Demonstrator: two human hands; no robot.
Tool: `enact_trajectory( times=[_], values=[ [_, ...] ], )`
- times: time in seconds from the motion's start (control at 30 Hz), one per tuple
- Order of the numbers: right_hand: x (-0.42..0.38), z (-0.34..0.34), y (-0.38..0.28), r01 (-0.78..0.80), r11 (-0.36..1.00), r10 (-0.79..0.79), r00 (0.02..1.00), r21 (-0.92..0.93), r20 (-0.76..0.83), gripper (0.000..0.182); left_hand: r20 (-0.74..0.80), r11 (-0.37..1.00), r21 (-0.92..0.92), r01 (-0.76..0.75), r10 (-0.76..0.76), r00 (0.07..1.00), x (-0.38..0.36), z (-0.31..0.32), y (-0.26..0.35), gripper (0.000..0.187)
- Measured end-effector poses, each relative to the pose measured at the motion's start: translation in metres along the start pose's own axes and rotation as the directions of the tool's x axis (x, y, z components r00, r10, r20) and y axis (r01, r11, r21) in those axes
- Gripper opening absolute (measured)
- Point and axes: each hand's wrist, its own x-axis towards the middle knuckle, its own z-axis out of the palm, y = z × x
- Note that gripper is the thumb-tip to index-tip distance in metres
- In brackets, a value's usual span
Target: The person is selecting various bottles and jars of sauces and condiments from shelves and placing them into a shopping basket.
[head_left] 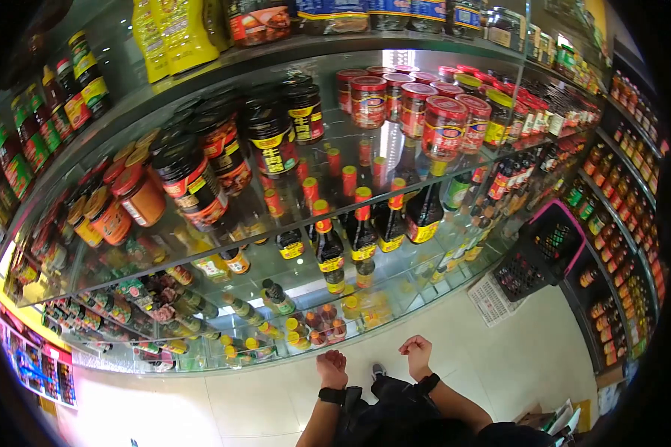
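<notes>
My left hand (332, 369) is held in front of the lower glass shelf with its fingers curled in, and I see nothing in it. To its right, my right hand (417, 353) hangs over the floor, fingers bent into a loose fist with nothing visible in them. Both wrists wear black bands. Beyond the hands, several dark sauce bottles (361, 235) with red caps and yellow labels stand on a glass shelf. Small yellow-capped bottles (298, 335) on the bottom shelf are nearest my left hand.
Red-lidded jars (445, 127) and black-lidded jars (190, 182) fill the glass shelf (455, 160) above. A black shopping basket (533, 261) with a pink handle stands on the floor at right, beside curved bottle racks (611, 246). Cartons (555, 421) lie lower right.
</notes>
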Motion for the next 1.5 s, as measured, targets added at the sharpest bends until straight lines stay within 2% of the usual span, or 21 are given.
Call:
enact_trajectory(
  times=[0.07, 0.23, 0.3, 0.5, 0.7, 0.87, 0.9, 0.97, 1.1, 1.17, 1.27, 1.33, 1.43, 1.5],
  values=[
    [-0.005, -0.007, -0.002, -0.016, 1.0, 0.016, 1.0, 0.002, -0.024, 0.018, -0.083, 0.995, 0.004, 0.104, -0.104, 0.991, -0.003, 0.008, -0.008, 0.019],
    [-0.006, -0.024, -0.011, -0.026, 0.999, 0.029, 0.996, 0.044, -0.08, 0.018, -0.083, 0.98, 0.101, 0.17, -0.162, 0.983, -0.014, 0.02, -0.041, 0.017],
    [-0.006, -0.032, -0.015, -0.023, 0.999, 0.029, 0.994, 0.049, -0.109, 0.018, -0.025, 0.975, 0.158, 0.158, -0.156, 0.987, -0.016, 0.021, -0.055, 0.017],
    [-0.004, -0.074, -0.022, -0.057, 0.99, 0.075, 0.987, 0.127, -0.139, 0.017, -0.052, 0.955, 0.265, 0.131, -0.122, 0.991, -0.02, 0.034, -0.096, 0.019],
    [0.009, -0.163, -0.033, -0.096, 0.977, 0.13, 0.977, 0.19, -0.172, 0.017, -0.005, 0.956, 0.268, 0.119, -0.122, 0.992, -0.025, 0.062, -0.17, 0.022],
    [0.017, -0.274, -0.055, -0.08, 0.975, 0.126, 0.968, 0.206, -0.218, 0.017, -0.005, 0.935, 0.326, 0.142, -0.148, 0.989, -0.06, 0.098, -0.273, 0.021],
    [0.015, -0.302, -0.058, -0.054, 0.971, 0.119, 0.954, 0.234, -0.276, 0.017, 0.027, 0.918, 0.363, 0.162, -0.184, 0.983, -0.068, 0.102, -0.299, 0.021],
    [0.012, -0.352, -0.063, -0.019, 0.96, 0.13, 0.914, 0.28, -0.383, 0.017, 0.082, 0.882, 0.422, 0.21, -0.268, 0.96, -0.074, 0.108, -0.342, 0.018],
    [-0.003, -0.442, -0.072, 0.049, 0.959, 0.106, 0.849, 0.278, -0.517, 0.017, 0.063, 0.781, 0.57, 0.255, -0.351, 0.934, -0.1, 0.125, -0.425, 0.021],
    [-0.011, -0.479, -0.073, 0.096, 0.939, 0.149, 0.752, 0.331, -0.642, 0.017, 0.04, 0.736, 0.626, 0.258, -0.36, 0.932, -0.115, 0.141, -0.46, 0.021],
    [-0.024, -0.528, -0.065, 0.16, 0.926, 0.165, 0.641, 0.341, -0.749, 0.018, 0.039, 0.657, 0.707, 0.261, -0.404, 0.914, -0.131, 0.162, -0.511, 0.022],
    [-0.033, -0.558, -0.057, 0.196, 0.916, 0.193, 0.551, 0.351, -0.812, 0.018, 0.057, 0.566, 0.792, 0.228, -0.44, 0.896, -0.138, 0.178, -0.551, 0.023],
    [-0.039, -0.603, -0.051, 0.204, 0.899, 0.274, 0.428, 0.387, -0.861, 0.017, 0.004, 0.468, 0.84, 0.274, -0.51, 0.86, -0.147, 0.204, -0.609, 0.02],
    [-0.037, -0.634, -0.049, 0.264, 0.888, 0.272, 0.358, 0.376, -0.893, 0.014, 0.007, 0.408, 0.872, 0.271, -0.563, 0.826, -0.147, 0.218, -0.651, 0.024]
  ],
)
